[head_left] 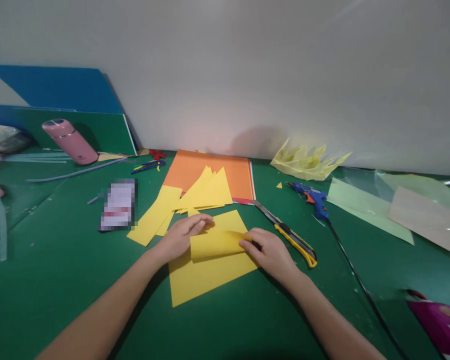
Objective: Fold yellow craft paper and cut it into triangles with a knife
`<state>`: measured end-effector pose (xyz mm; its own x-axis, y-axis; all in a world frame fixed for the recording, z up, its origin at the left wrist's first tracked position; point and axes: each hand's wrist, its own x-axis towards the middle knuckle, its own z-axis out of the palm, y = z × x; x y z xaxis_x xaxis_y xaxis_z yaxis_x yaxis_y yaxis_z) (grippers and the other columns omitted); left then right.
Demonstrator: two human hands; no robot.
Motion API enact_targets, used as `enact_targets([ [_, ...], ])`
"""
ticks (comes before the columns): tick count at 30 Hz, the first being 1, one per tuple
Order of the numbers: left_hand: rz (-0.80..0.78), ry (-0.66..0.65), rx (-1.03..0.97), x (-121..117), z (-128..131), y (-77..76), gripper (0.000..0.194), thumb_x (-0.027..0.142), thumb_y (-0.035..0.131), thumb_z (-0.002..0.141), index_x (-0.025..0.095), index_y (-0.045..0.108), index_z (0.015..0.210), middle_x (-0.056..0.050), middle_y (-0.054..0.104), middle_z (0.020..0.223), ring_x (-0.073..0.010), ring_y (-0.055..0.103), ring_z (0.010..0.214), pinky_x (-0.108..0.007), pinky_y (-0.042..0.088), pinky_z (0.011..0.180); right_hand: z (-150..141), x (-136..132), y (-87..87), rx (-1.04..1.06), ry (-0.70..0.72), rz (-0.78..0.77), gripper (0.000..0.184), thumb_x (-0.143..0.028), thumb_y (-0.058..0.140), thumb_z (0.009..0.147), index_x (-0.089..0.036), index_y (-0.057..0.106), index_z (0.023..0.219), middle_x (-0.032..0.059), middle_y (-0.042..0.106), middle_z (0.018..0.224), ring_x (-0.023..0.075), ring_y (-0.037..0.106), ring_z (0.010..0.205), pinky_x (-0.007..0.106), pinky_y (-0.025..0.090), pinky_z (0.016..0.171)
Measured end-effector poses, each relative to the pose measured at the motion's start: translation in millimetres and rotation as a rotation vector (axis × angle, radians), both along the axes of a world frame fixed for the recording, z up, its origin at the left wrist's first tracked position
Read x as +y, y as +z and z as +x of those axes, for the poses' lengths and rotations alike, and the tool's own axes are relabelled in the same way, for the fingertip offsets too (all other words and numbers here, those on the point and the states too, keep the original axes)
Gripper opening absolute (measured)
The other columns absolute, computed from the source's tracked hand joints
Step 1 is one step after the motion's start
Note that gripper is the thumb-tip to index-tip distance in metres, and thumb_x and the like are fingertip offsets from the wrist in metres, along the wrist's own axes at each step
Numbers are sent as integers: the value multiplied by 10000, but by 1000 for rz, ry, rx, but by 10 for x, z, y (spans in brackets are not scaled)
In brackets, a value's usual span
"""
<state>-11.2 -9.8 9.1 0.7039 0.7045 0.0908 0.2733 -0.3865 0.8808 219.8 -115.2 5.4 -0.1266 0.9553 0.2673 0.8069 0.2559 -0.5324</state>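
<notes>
A yellow paper sheet [206, 275] lies on the green table [60, 270] in front of me, its far part curled over toward me. My left hand [182, 236] rests on the sheet's far left part, fingers stretched out flat along the fold. My right hand [270, 251] pinches the right edge of the folded-over flap. Cut yellow paper pieces [198, 197] lie just beyond my hands.
An orange paper stack [195, 167] lies behind the cut pieces. A yellow utility knife [290, 235] sits right of my right hand, a blue glue gun [313, 197] with its black cord farther right. A pink bottle [69, 140], a blurred card [117, 205] and crumpled yellow paper [307, 161] are around.
</notes>
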Motion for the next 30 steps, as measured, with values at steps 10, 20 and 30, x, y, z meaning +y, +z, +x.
enact_targets([
  [10, -44, -6, 66, -7, 34, 52, 363, 330, 687, 761, 207, 573, 1083, -89, 674, 1079, -218, 648, 976, -401, 522, 877, -47, 66, -39, -83, -121, 26, 332, -288, 542, 868, -213, 401, 578, -25, 469, 584, 132, 466, 525, 247, 306, 493],
  [20, 300, -75, 243, -93, 100, 161, 219, 151, 592, 809, 250, 643, 997, -29, 608, 998, -196, 589, 917, -374, 510, 815, -59, 104, -66, -83, -163, 38, 302, -325, 554, 858, -213, 446, 599, -24, 488, 579, 138, 475, 523, 249, 317, 491],
  [30, 331, -148, 280, -113, 83, 152, 235, 144, 509, 863, 252, 696, 957, -48, 540, 1023, -199, 547, 950, -361, 481, 822, 64, -17, 40, 58, -61, 259, 177, -222, 472, 896, -195, 623, 985, 65, 624, 808, 204, 594, 747, 333, 496, 684],
])
